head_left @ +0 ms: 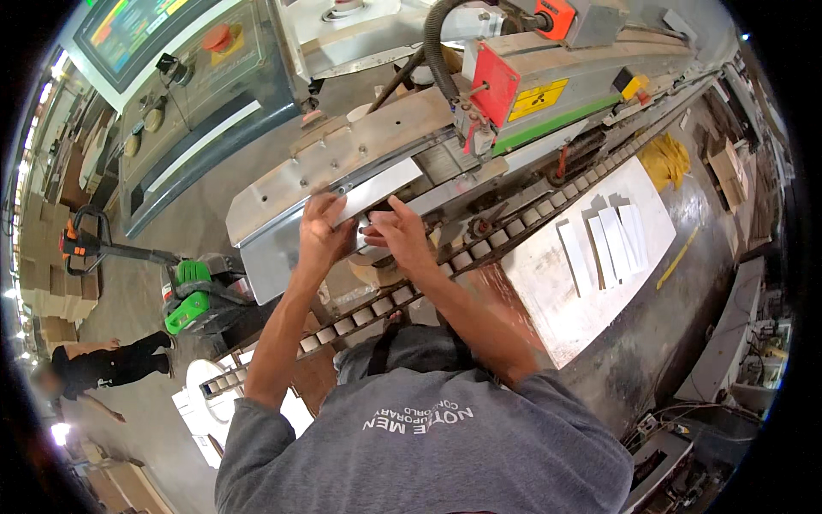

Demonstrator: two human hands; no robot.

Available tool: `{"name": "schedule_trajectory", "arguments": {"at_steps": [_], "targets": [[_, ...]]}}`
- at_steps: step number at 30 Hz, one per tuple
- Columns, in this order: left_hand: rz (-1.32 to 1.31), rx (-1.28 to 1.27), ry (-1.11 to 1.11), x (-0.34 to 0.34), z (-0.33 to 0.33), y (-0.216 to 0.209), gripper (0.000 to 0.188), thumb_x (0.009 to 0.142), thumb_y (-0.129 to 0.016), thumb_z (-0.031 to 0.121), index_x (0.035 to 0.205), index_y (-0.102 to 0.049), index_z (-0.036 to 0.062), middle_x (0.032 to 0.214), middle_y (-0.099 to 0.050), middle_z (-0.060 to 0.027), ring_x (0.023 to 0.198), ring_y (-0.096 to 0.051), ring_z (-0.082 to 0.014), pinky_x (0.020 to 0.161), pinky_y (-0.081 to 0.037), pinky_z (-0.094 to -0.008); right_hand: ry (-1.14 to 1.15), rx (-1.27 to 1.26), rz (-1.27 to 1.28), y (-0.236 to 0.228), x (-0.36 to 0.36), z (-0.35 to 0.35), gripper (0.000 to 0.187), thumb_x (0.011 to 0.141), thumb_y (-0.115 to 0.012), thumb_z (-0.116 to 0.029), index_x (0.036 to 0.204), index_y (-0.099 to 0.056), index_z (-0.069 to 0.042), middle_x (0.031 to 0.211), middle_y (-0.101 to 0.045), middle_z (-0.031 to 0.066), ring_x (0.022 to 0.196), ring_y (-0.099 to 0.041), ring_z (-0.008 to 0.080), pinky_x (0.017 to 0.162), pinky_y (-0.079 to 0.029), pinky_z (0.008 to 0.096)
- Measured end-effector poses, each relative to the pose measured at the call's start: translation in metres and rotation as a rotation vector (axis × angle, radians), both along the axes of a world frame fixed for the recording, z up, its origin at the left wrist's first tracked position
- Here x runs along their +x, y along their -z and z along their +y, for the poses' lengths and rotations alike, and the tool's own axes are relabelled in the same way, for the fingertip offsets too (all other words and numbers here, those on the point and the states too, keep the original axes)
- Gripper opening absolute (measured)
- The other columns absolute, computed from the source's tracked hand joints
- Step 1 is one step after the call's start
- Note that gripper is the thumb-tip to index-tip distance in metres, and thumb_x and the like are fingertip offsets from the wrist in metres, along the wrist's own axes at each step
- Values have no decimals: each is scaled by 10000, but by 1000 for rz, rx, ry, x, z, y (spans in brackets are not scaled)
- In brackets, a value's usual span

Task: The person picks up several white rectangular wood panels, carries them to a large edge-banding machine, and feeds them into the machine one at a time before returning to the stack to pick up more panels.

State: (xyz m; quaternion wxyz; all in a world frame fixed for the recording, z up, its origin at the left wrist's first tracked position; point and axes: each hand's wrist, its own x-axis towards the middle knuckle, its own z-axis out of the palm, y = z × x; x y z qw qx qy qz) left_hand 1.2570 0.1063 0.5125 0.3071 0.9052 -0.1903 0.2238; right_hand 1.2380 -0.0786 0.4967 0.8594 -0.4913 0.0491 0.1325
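A narrow white strip of board (383, 186) lies slanted across the metal infeed of an edge machine, its far right end close to the feed opening. My left hand (324, 233) is closed on the strip's near left end, thumb along its edge. Just below the strip, my right hand (401, 236) has its fingers bent and apart, the fingertips near the strip's lower edge. Whether they touch it I cannot tell. Under both hands is the grey metal guide plate (272, 257), partly hidden by my left wrist.
A roller rail (462, 259) runs diagonally past my forearms. Several white strips (616, 240) lie on a white board (556, 317) to the right. At left are a control panel (193, 94), a green and black pallet jack (190, 295) and another person (116, 363). A red guard (495, 83) tops the machine.
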Motion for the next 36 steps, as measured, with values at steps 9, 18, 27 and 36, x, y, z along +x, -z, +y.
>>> {"name": "schedule_trajectory", "arguments": {"at_steps": [9,18,27,36], "targets": [[-151,35,-192,11,16,7,391,654,-849,44,1029,-749,93,913,-595,-97,846,-543,-304,716,-470,-418,28,-113,-153,22,28,31,513,1010,-535,-170,1376,-375,152,1160,-591,191,894,-668,199,713,-619,300],[-67,3,-133,11,28,13,387,691,-827,41,1068,-748,80,864,-635,-113,827,-597,-307,730,-498,-415,50,-183,-152,19,29,32,481,1024,-514,-218,1316,-431,155,1056,-611,153,832,-656,163,674,-612,279],[-19,-33,-144,9,23,12,346,709,-802,15,1049,-741,40,875,-640,-124,832,-595,-310,743,-496,-405,66,-255,-126,-5,25,27,396,1007,-521,-208,1210,-496,131,969,-620,109,757,-630,138,629,-594,271],[6,-27,-136,14,11,7,331,743,-785,37,1070,-741,49,860,-629,-124,814,-593,-312,736,-494,-406,97,-357,-239,3,37,19,300,979,-495,-170,1020,-498,127,703,-613,77,540,-603,145,518,-542,288]]}}
